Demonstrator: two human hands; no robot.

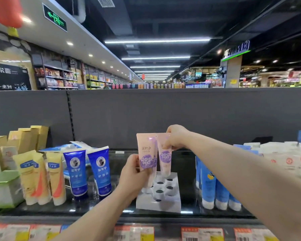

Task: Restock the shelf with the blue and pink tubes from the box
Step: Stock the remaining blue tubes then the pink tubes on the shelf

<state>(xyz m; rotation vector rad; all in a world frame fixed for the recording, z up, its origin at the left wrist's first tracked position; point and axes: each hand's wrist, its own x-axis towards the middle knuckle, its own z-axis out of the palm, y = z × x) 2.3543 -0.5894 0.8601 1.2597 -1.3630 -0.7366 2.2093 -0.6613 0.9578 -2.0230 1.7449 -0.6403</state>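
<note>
A person's left hand (134,173) grips a pink plastic tube (146,150) labelled 美加净 over a white holed cardboard tray (165,200). At one o'clock of it, the right hand (176,138) pinches a second pink tube (164,159), cap-down at the tray's far edge.

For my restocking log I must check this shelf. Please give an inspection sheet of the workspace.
Surface: dark glossy shelf; white holder with open holes.
Job's things: left pink tube and right pink tube held over the holder; two blue tubes upright.
Clutter: yellow tubes, light blue tubes, gold boxes.
Grippers: left hand grips left pink tube; right hand pinches right pink tube.
Cables: nothing seen.
Surroundings: store aisles, ceiling lights, price labels.
</note>
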